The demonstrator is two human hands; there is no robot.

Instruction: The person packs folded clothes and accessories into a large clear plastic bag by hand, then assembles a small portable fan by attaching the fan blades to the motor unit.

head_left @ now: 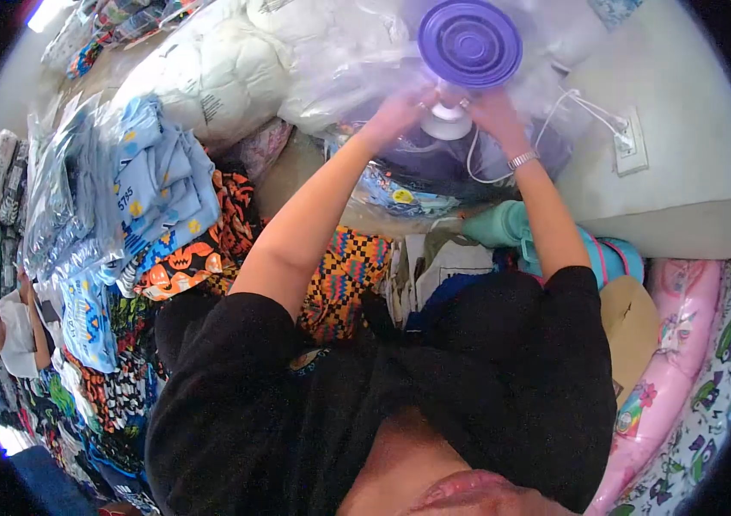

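A purple round disc (470, 43) tops a device with a white rounded base (447, 123), near the top centre. My left hand (401, 113) is at the left of the white neck under the disc, fingers closed on it and somewhat blurred. On the other side, my right hand (496, 113) holds the same part, with a metal band around the wrist. A white cord (475, 163) hangs beside this hand. Clear plastic and purple material lie under and behind the device.
A wall outlet (630, 142) with a plugged-in cord is at the right. Folded blue fabric (159, 185) is stacked at the left, beyond which another person (17, 335) appears. White bagged bundles (219, 77) lie behind. A teal bottle (498, 225) rests near my right arm.
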